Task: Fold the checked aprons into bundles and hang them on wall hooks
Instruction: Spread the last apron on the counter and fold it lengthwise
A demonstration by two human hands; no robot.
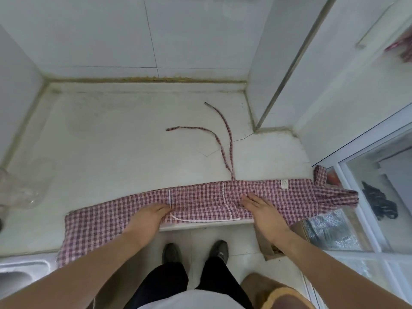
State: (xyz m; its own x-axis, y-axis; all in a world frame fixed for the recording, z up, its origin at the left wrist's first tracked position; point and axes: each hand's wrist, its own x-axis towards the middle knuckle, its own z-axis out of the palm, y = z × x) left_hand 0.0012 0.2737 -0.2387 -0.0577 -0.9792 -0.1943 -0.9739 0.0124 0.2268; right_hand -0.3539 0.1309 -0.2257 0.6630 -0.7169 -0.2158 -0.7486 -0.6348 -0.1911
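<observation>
A red-and-white checked apron (200, 197) lies folded into a long narrow strip along the front edge of a pale counter (111, 141). Its left end hangs over the edge, and its right end reaches past the counter toward a window. Two thin apron ties (219, 139) trail away across the counter toward the back wall. My left hand (149, 216) lies flat on the strip left of the middle, fingers together. My right hand (263, 208) presses flat on the strip right of the middle, fingers pointing left. Another checked cloth (401, 46) hangs at the upper right, blurred.
A clear plastic bottle (15, 188) lies at the counter's left edge. A steel sink (20, 273) sits at the lower left. Tiled walls enclose the counter on three sides. A window frame (347, 186) and a cardboard box (274, 246) stand to the right. My feet are below the counter edge.
</observation>
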